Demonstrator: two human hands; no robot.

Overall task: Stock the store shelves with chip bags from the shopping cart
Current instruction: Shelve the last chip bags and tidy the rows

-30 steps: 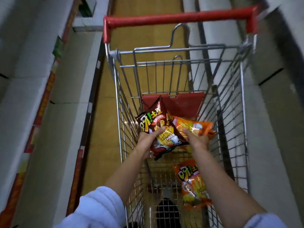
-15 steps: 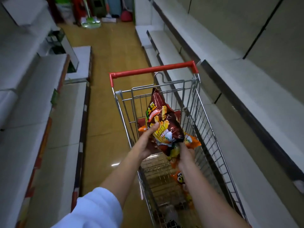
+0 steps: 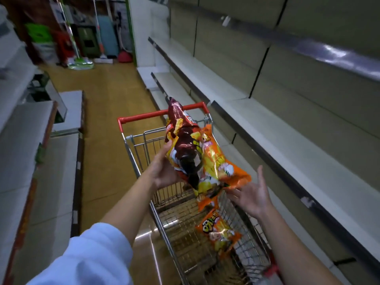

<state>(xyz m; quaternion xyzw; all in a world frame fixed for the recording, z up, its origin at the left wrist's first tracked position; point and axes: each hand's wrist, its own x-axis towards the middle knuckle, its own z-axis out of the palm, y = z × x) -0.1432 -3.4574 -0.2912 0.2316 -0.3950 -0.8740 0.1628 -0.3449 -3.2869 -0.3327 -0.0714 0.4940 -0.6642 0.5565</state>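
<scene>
Chip bags: three — one dark red bag (image 3: 185,145), one orange bag (image 3: 218,161) held beside it, one orange bag (image 3: 219,233) in the cart. Shopping cart (image 3: 131,140): one. Hands: two.

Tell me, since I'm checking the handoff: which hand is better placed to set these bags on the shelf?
Left. The left hand already holds the dark bag and orange bag; the right hand is open beneath them, nearer the right shelf.
</scene>
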